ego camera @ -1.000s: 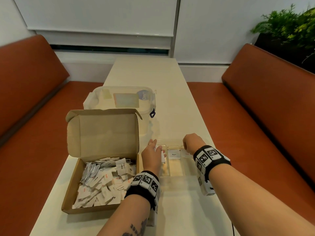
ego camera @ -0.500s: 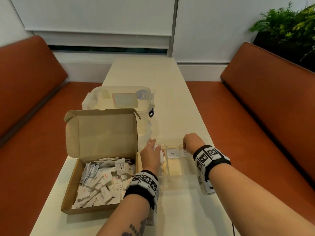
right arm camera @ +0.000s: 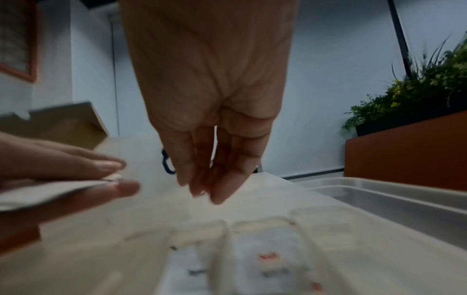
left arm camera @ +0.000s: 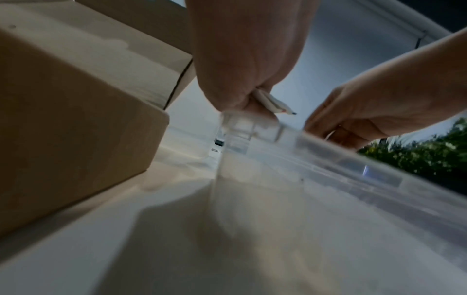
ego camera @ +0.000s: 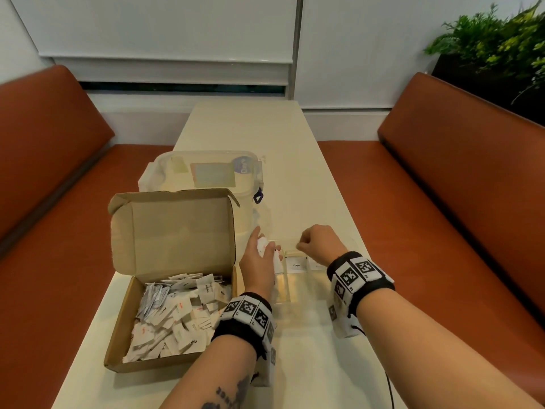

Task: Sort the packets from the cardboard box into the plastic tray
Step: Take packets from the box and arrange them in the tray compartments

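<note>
Barely started: cardboard box [ego camera: 165, 314] on the counter [ego camera: 309, 364] sits heaped with packets [ego camera: 177, 311], plastic tray [ego camera: 287, 301] just beside shows two or three (labels blurred), left hand [ego camera: 259, 261] pinches a few, right hand [ego camera: 317, 242] hangs loose, empty.

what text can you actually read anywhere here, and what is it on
"Pepper": black print on the white paper packet lying in the clear plastic tray.
Red and black print on the white packets in the open brown cardboard box: too small to read.
Round purple sticker on the lidded clear plastic tub: blurred, unreadable.
</note>
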### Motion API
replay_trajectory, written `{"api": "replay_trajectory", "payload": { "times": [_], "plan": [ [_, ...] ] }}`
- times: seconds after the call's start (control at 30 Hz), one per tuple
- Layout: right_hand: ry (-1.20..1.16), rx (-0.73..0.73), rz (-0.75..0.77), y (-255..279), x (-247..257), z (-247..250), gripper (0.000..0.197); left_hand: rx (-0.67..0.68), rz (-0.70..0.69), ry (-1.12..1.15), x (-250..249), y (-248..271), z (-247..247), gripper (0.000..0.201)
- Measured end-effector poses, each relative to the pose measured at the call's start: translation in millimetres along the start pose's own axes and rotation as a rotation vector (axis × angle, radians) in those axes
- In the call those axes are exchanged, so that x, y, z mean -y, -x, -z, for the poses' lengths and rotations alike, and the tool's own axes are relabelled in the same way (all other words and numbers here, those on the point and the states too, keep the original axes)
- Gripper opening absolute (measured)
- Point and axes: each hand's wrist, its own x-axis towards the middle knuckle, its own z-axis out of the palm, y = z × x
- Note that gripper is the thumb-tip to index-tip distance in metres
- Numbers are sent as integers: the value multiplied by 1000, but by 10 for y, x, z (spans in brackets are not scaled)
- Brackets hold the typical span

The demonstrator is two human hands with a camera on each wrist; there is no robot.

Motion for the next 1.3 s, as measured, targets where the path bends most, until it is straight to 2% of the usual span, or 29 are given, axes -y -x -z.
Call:
{"api": "replay_trajectory", "payload": {
  "times": [0.13,0.23,0.3,0.4,0.5,0.63,0.8,1.03,1.3],
  "plan": [
    [-509,141,-71,160,246,13,19,-36,62,190,-66,-91,-60,45],
    [-701,195,-122,233,295,25,20,-15,116,355,-108,-117,-86,40],
    [-778,180,-130,256,288,22,25,37,152,427,-125,-111,-95,37],
    [-782,105,-113,257,255,3,23,134,212,483,-128,-90,-110,32],
    [-701,44,-100,240,218,-9,21,229,235,488,-122,-35,-131,18],
    [-680,37,-65,262,189,-25,21,252,255,541,-149,3,-124,18],
    [-692,38,-81,279,163,-15,22,228,296,616,-150,-7,-109,17],
    [-687,107,-86,298,136,31,16,232,239,636,-106,1,-37,40],
    [-691,137,-91,282,136,59,15,140,204,628,-125,-52,-52,39]
  ]
}}
